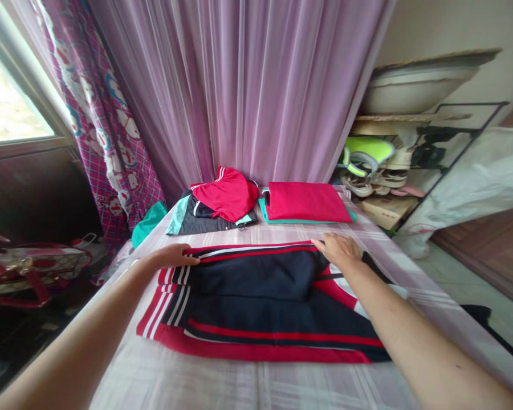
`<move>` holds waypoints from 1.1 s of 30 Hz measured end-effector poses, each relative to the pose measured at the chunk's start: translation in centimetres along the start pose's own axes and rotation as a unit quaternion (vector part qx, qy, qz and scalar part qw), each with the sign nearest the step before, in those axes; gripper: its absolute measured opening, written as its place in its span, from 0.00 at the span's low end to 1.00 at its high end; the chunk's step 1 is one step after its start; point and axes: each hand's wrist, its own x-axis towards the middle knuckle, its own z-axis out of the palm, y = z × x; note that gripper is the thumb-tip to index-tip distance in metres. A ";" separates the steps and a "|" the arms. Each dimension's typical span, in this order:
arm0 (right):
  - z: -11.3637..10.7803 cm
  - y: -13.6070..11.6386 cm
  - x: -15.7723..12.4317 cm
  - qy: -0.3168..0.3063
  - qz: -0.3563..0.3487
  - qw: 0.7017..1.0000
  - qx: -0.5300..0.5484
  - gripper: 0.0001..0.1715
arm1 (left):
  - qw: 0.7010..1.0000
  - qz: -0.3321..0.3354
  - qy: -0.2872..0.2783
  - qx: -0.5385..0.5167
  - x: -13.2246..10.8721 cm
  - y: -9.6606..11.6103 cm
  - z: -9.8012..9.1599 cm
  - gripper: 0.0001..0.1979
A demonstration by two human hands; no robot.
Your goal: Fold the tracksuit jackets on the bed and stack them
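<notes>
A dark navy garment (256, 296) with red and white stripes lies folded flat across the checked bed sheet (205, 381) in front of me. My left hand (173, 256) rests on its far left edge, fingers lying flat along the striped band. My right hand (340, 249) presses palm down on the far right edge, fingers stretched out. Neither hand holds anything up.
Behind the garment lie a loose pile of red and dark clothes (222, 205) and a neatly folded red stack (305, 202). A pink curtain (248, 85) hangs behind. A shoe rack (393, 165) stands at right, red bags (29, 267) at left.
</notes>
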 end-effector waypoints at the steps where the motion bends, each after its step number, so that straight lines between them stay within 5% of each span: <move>1: -0.2 0.4 0.0 0.003 0.015 1.000 0.002 0.29 | 1.000 0.015 0.019 -0.001 -0.1 0.0 -0.1 0.29; 5: 0.2 1.7 0.3 0.004 0.084 0.996 0.010 0.30 | 0.994 0.022 0.108 0.015 0.5 0.2 0.3 0.24; 10: 1.4 2.4 0.5 -0.019 0.069 0.997 0.011 0.29 | 0.997 0.006 0.080 0.013 2.0 -0.5 1.6 0.23; 14: 0.5 1.9 0.2 0.032 0.052 0.998 0.012 0.24 | 0.997 0.022 0.070 0.001 1.7 -0.9 1.1 0.24; 17: -1.6 -1.3 -0.6 0.117 0.025 0.991 0.056 0.24 | 0.985 -0.009 0.159 0.059 0.5 1.7 1.0 0.25; 20: -3.4 -7.3 -2.5 0.146 -0.055 0.978 0.137 0.29 | 0.966 0.049 0.239 0.084 -0.5 6.3 2.8 0.25; 23: -3.1 -12.8 -4.8 0.078 -0.158 0.966 0.188 0.33 | 0.961 0.057 0.257 0.087 -0.9 9.8 5.8 0.27; 25: -1.9 -14.1 -6.0 -0.014 -0.175 0.966 0.188 0.35 | 0.967 0.035 0.241 0.076 -0.8 10.6 7.5 0.30; 28: 0.1 -12.3 -6.8 -0.087 -0.103 0.977 0.162 0.39 | 0.972 0.031 0.221 0.071 -0.7 10.3 8.5 0.33; 33: 1.2 -7.6 -8.0 -0.068 0.008 0.990 0.121 0.37 | 0.963 0.065 0.252 0.067 -1.1 9.8 8.1 0.31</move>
